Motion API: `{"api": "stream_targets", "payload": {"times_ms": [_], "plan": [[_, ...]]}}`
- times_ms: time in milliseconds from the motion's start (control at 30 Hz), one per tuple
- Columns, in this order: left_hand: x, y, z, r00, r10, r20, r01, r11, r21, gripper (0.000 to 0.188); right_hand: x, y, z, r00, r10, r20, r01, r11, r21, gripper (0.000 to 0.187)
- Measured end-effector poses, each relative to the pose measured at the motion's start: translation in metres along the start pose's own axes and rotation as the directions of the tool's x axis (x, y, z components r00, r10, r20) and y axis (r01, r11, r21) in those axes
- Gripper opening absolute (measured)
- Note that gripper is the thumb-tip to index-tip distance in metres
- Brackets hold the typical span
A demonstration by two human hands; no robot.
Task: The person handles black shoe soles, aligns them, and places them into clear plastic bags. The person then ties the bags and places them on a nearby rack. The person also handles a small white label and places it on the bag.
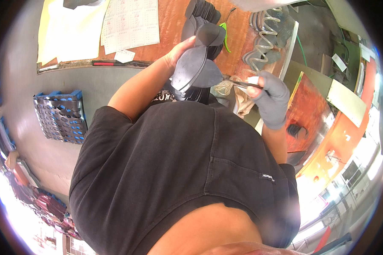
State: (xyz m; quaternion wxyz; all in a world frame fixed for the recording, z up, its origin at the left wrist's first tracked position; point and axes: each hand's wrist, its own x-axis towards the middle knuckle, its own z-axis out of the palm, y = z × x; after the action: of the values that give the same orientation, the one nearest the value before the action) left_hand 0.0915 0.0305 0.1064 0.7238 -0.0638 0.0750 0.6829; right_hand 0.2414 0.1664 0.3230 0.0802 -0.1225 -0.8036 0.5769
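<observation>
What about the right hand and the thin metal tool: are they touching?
Touching. The head view shows the right hand gripping one end of the thin metal tool.

Brn tbl (pixel 171 26) w/ yel. sheet (pixel 68 38), wht ppr (pixel 132 23), dk sole stacks (pixel 200 10).

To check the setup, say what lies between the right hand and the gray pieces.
A thin tool, held by the right hand, points toward the gray pieces; the head view shows this.

Ahead, piled soles (pixel 201 10) block the left hand (pixel 182 52) and a coiled cord (pixel 264 46) the right hand (pixel 273 100), while between these obstacles a narrow strip of table (pixel 239 36) lies open.
</observation>
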Motion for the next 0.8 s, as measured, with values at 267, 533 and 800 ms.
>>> {"api": "stream_targets", "payload": {"times_ms": [267,533,800], "plan": [[0.0,0.0,-0.002,0.991,-0.105,0.084,0.104,0.994,0.019,0.057,0.0,-0.007,0.0,0.975,0.063,-0.213,-0.071,0.997,-0.033,0.021],[-0.011,0.007,-0.004,0.983,-0.033,-0.178,0.059,0.987,0.147,0.06,0.023,0.063,-0.008,0.752,0.582,-0.308,-0.309,0.725,0.615,0.019],[-0.01,0.006,0.021,0.991,-0.056,-0.121,0.068,0.993,0.098,0.047,0.026,0.103,0.01,0.796,0.595,-0.108,-0.252,0.489,0.835,0.025]]}}
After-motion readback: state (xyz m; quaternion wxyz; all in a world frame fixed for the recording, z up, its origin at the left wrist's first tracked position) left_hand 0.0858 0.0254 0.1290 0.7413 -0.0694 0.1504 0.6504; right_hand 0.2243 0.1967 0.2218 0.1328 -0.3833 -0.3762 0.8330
